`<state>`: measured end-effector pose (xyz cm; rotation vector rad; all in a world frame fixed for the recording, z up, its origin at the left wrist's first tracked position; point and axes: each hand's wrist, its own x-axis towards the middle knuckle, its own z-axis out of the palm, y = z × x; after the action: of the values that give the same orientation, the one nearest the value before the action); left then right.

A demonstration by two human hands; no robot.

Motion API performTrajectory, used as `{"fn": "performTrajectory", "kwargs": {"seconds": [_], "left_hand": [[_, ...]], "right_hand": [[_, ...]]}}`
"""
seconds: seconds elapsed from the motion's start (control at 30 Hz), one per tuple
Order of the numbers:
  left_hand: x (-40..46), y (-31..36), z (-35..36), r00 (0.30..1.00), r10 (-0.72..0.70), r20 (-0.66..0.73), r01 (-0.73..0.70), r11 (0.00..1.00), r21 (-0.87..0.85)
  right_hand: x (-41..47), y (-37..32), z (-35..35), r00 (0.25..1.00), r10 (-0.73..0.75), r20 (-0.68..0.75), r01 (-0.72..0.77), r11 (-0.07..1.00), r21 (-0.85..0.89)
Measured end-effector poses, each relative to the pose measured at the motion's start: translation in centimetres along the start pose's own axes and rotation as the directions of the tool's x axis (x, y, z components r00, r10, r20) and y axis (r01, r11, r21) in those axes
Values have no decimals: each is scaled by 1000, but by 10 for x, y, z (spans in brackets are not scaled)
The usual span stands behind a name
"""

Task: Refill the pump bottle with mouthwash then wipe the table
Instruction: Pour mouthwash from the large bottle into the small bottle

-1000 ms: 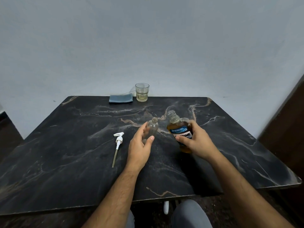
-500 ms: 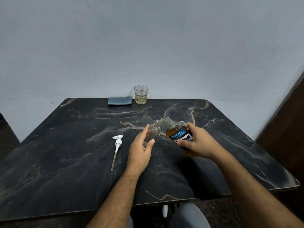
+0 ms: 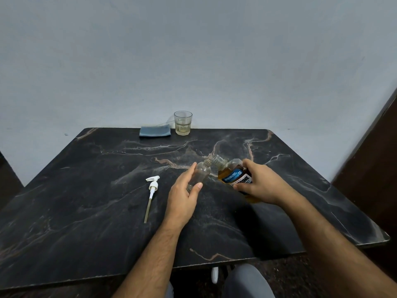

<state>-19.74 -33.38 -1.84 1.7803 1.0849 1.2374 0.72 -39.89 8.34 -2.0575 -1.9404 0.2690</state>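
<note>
A small clear pump bottle (image 3: 202,174) stands uncapped near the middle of the black marble table (image 3: 86,211), and my left hand (image 3: 183,194) grips it from the left. My right hand (image 3: 261,184) holds the mouthwash bottle (image 3: 233,176), amber liquid with a blue label, tilted left. Its open mouth is right beside the small bottle's neck. The white pump head (image 3: 152,193) with its long tube lies flat on the table to the left of my left hand.
A folded blue cloth (image 3: 155,131) lies at the table's far edge, with a glass (image 3: 183,123) holding a little pale liquid next to it. A grey wall rises behind. Something dark brown stands at the right.
My right hand has tipped the mouthwash bottle further left, bringing its mouth down to the small bottle's neck. My left hand has stayed on the small bottle.
</note>
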Motion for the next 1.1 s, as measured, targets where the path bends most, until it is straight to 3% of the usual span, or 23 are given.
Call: {"fn": "performTrajectory", "kwargs": {"seconds": [0.7,1.1], "left_hand": [[0,1,1,1000,10,10,-11,1000,20],[0,0,1,1000,6,11,-6,1000,19]], "right_hand": [[2,2,-13,998,-59,-18,53,969,-240],[5,1,-17,998,-55,-8,51,956,-290]]}}
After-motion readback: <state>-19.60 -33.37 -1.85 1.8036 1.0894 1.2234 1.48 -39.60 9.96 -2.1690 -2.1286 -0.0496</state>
